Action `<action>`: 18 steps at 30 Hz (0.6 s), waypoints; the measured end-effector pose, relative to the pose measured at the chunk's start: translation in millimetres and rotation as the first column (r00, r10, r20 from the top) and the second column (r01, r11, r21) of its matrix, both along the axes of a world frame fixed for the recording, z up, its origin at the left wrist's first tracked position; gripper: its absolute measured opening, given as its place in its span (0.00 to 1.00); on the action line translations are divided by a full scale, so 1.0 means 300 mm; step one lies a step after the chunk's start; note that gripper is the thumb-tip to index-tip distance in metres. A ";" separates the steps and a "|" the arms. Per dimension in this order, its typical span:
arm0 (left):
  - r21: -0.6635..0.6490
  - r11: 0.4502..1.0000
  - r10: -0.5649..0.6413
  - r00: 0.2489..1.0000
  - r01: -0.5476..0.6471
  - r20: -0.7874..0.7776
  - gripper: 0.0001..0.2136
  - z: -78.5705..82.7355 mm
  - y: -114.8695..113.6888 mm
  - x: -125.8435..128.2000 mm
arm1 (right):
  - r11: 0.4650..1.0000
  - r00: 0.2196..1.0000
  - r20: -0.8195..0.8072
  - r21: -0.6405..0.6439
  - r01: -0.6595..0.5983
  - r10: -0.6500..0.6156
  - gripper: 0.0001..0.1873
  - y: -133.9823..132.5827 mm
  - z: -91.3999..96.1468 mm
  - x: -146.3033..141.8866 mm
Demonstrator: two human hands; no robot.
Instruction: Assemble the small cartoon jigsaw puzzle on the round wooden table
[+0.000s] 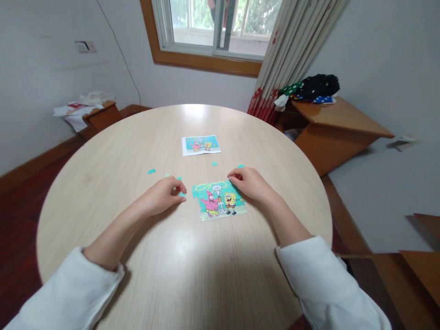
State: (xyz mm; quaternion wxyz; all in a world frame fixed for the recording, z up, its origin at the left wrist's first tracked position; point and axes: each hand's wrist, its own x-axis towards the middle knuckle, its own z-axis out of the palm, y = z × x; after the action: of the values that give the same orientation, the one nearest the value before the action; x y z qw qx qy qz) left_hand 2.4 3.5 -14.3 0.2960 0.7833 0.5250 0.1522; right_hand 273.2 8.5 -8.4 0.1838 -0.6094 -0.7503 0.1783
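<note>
Puzzle [220, 201]: One, largely joined, lies flat on a round table [185, 275], three cartoon figures across it and its left edge uneven.
Left hand [162, 196]: Just left of the puzzle, we see thumb and forefinger curved with a small gap, a teal piece [182, 194] showing there; whether it is gripped, we cannot tell.
Right hand [252, 182]: Its bent fingertips meet the puzzle's far right corner; we cannot tell if they pinch anything.
Loose pieces [151, 171]: Besides the teal one, we count five: one out to the left, two partly hidden behind the left hand, one beyond the puzzle, one just beyond the right hand.
Picture sheet [202, 144]: One, beyond the puzzle, printed with three similar figures.
Backdrop: One window [192, 23], one curtain [292, 41].
</note>
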 end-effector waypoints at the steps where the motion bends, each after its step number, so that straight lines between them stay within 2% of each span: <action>1: 0.002 1.000 -0.009 1.000 0.009 0.004 0.08 -0.004 0.001 -0.002 | 1.000 1.000 -0.005 0.000 0.002 -0.002 0.11 0.001 -0.002 0.000; 8: -0.018 1.000 -0.014 1.000 0.015 0.019 0.05 0.013 -0.007 0.007 | 0.999 0.997 -0.081 0.039 0.011 -0.008 0.11 -0.004 -0.008 -0.020; 11: -0.043 0.999 0.001 0.998 0.002 0.060 0.04 0.023 -0.011 0.016 | 0.988 0.983 -0.126 0.090 -0.126 0.137 0.12 -0.014 -0.012 -0.033; 14: -0.083 0.996 0.037 0.986 -0.024 0.163 0.04 0.018 -0.010 0.020 | 0.958 0.957 -0.078 0.079 -0.275 0.281 0.22 -0.025 -0.018 -0.042; 16: -0.148 0.988 0.072 0.967 -0.037 0.244 0.04 0.011 -0.009 0.022 | 0.955 0.954 -0.037 0.046 -0.294 0.296 0.26 -0.030 -0.021 -0.044; 18: -0.214 0.976 0.109 0.945 -0.042 0.309 0.03 0.006 -0.008 0.023 | 0.959 0.959 -0.016 0.024 -0.283 0.284 0.25 -0.030 -0.022 -0.044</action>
State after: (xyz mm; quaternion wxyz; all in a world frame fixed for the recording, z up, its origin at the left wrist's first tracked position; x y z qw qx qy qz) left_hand 9.4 1.2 -12.6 0.4499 0.6929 0.5129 0.2334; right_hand 260.1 -0.5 -15.2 0.1701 -0.4919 -0.8300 0.2006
